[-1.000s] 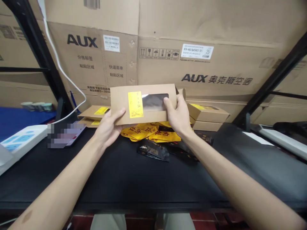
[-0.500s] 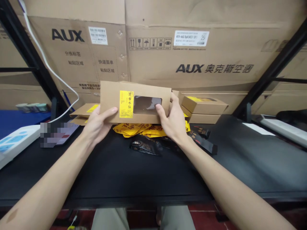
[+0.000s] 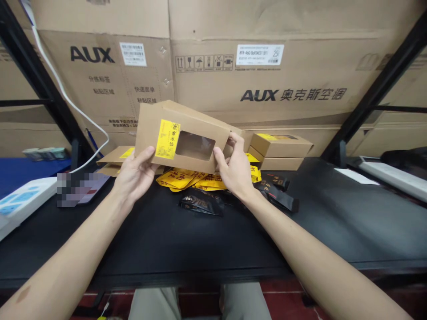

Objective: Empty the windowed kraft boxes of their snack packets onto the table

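Between both hands, above the black table, I hold a brown cardboard box (image 3: 150, 120) with a yellow label and a dark clear window facing me. My left hand (image 3: 136, 175) grips its left lower corner, thumb on the front. At the right end, my right hand (image 3: 236, 166) pinches the box, thumb near the window and fingers curled behind the edge. The box tilts down to the right, and its top side shows. Below and behind it lie several yellow packets (image 3: 178, 178). Nearer me sits a black packet (image 3: 202, 202), with more black packets (image 3: 280, 195) to the right.
Two brown boxes (image 3: 282, 151) are stacked behind on the right; flattened brown cardboard (image 3: 111, 155) lies at left. A white power strip (image 3: 25, 200) and a phone (image 3: 88, 189) are on the left. Large AUX cartons (image 3: 207, 26) stand at the back. A white paper (image 3: 356, 176) lies at right.
The held box has turned so its right end is lower and its top side shows more. Its body has opened out in depth. The right hand has moved slightly left along with it.
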`<action>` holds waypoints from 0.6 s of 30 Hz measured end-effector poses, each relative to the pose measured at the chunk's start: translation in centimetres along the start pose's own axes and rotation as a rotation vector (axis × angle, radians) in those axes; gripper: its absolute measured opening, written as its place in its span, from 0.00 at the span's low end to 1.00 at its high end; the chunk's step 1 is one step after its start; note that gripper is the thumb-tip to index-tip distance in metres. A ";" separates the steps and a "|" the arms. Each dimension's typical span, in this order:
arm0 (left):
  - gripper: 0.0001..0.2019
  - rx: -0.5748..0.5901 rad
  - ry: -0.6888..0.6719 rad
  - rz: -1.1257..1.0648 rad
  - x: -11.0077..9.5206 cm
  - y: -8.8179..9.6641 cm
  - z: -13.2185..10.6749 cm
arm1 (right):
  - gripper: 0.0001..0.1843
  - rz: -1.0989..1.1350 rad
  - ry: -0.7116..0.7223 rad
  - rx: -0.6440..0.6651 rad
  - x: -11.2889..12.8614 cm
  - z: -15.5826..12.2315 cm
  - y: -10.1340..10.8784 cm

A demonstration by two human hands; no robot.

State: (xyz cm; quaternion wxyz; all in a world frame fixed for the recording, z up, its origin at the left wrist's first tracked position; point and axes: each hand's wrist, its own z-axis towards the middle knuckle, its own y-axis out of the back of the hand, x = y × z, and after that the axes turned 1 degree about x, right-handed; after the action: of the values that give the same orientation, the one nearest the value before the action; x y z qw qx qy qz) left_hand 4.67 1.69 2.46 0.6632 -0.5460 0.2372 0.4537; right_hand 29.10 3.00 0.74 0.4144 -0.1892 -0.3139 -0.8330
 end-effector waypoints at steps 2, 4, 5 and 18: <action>0.07 -0.012 0.015 -0.027 -0.1 -0.2 -0.1 | 0.30 0.008 -0.009 0.009 0.3 -0.1 -0.1; 0.07 0.000 0.027 -0.032 -0.2 -0.3 -0.3 | 0.31 0.002 -0.011 0.020 0.7 -0.3 -0.1; 0.08 0.011 0.034 -0.028 -0.2 -0.3 -0.3 | 0.32 -0.007 -0.014 0.027 0.9 -0.4 -0.2; 0.14 0.085 0.070 -0.022 -0.2 -1.0 -1.2 | 0.33 -0.063 0.017 0.034 1.0 -0.9 -0.7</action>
State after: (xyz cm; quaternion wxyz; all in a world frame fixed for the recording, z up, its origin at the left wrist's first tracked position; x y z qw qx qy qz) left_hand 5.70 0.53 2.77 0.6820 -0.5353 0.2733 0.4167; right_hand 27.91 2.12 0.44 0.3937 -0.1651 -0.3303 -0.8418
